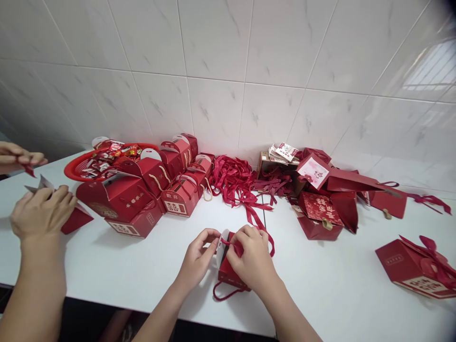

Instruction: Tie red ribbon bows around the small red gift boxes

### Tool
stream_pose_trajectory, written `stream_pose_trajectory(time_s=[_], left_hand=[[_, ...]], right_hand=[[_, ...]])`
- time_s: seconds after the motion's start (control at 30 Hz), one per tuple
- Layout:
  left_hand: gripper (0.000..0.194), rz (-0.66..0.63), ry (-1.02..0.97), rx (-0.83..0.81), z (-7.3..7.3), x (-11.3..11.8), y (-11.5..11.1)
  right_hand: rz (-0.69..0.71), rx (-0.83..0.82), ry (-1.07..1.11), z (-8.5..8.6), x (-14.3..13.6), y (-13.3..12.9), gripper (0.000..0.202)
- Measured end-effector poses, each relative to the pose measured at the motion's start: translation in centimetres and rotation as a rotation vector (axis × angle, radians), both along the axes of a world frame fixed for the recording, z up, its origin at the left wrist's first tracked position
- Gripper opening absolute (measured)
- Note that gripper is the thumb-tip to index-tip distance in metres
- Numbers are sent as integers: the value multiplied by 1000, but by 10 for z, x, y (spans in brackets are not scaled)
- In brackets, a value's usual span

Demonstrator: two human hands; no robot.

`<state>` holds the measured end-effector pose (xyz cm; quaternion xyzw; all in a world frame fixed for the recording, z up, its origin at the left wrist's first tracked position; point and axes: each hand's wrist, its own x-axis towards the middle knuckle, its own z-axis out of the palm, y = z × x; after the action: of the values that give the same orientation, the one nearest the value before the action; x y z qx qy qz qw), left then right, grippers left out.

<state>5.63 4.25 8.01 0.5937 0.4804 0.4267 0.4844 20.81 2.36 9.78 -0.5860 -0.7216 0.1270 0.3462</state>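
Note:
A small red gift box (228, 271) stands on the table between my two hands, its white-lined flap (223, 249) raised on the left. A red ribbon (225, 242) passes through the flap near its top. My left hand (199, 256) pinches at the flap's outer side where the ribbon comes through; its fingertips partly hide what they grip. Bent over the box from the right, my right hand (254, 259) has its fingers closed on the ribbon. A dark red cord handle (223, 298) loops out at the box's near side.
Finished-looking red boxes (124, 199) are stacked left, before a red basket (76, 166) of wrapped sweets. A ribbon heap (233, 173) lies behind. Flat and part-folded boxes (320, 213) and a bow-tied box (409, 266) sit right. Another person's hands (42, 211) work at far left.

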Motion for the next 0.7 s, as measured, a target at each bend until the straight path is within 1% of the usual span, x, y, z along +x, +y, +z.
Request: stream_pose_trajectory(time_s=[0.2, 0.27, 0.33, 0.4, 0.43, 0.47, 0.5, 0.53, 0.57, 0.6, 0.63, 0.67, 0.7], left_hand=[[18, 39, 15, 6, 3, 1, -2], [17, 41, 16, 25, 1, 1, 0], [16, 31, 58, 67, -5, -3, 3], [14, 50, 216, 125, -14, -15, 7], [14, 81, 356, 144, -19, -25, 9], [13, 122, 524, 149, -24, -36, 11], [14, 171, 706, 131, -29, -49, 12], [15, 221, 874, 93, -33, -61, 13], [15, 265, 1001, 48, -35, -73, 14], [14, 315, 1086, 10, -36, -84, 13], [12, 367, 1126, -12, -36, -91, 12], [11, 413, 1122, -20, -35, -96, 11], [11, 437, 1076, -18, -33, -97, 9]], right_hand=[[17, -9, -61, 1, 0, 1, 7], [27, 12, -54, 0, 0, 1, 7], [26, 55, -13, -1, 3, -1, 9], [-5, 128, 65, -1, 12, -6, 22], [-30, 167, 120, -1, 18, -10, 25], [-53, 198, 184, -2, 26, -15, 23], [-67, 214, 250, -3, 35, -21, 17], [-67, 204, 310, -6, 44, -28, 13], [-58, 164, 357, -9, 53, -36, 19], [-45, 94, 387, -13, 62, -43, 27], [-37, 0, 405, -19, 69, -50, 34], [-32, -112, 417, -25, 75, -55, 41], [-34, -231, 433, -33, 78, -59, 45]])
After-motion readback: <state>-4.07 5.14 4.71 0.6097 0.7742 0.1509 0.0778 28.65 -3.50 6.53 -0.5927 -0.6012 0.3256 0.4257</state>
